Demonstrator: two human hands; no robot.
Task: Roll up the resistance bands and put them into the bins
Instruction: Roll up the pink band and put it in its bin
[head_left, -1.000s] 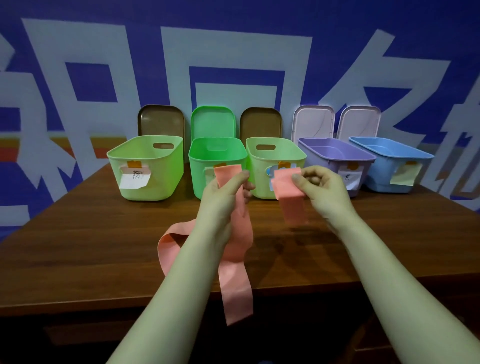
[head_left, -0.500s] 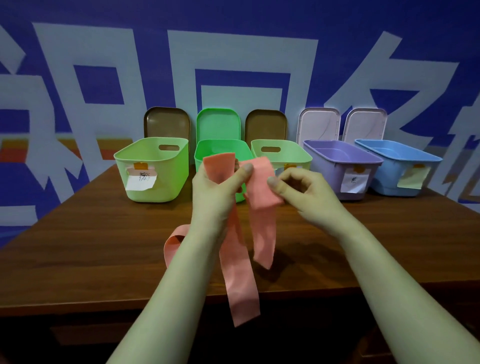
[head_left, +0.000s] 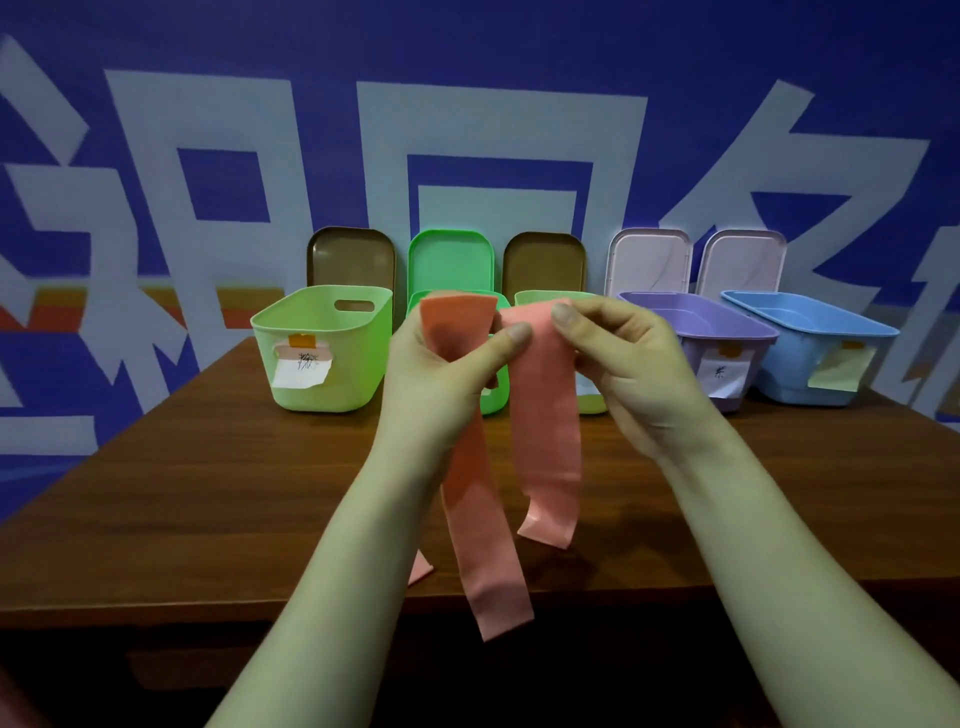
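A long salmon-pink resistance band (head_left: 545, 415) hangs in front of me above the wooden table (head_left: 208, 493). My left hand (head_left: 441, 374) pinches one stretch of it between thumb and fingers, and its top sticks up above the thumb. My right hand (head_left: 628, 364) pinches the other stretch right beside it, the two hands nearly touching. Two strips dangle down past the table's front edge, and a bit of band shows under my left forearm. Behind stand a light green bin (head_left: 322, 348), a bright green bin (head_left: 496, 400), a pale green bin (head_left: 540, 297), a purple bin (head_left: 727, 332) and a blue bin (head_left: 810, 338).
Each bin is open and carries a paper label. Several lids lean upright against the blue-and-white wall behind them: brown (head_left: 350, 257), green (head_left: 449, 262), brown (head_left: 543, 260), two pale pink (head_left: 649, 260). The table's front edge runs just under my forearms.
My hands have come together and risen with the band. The loop that lay on the table at the left has been drawn in under my left forearm.
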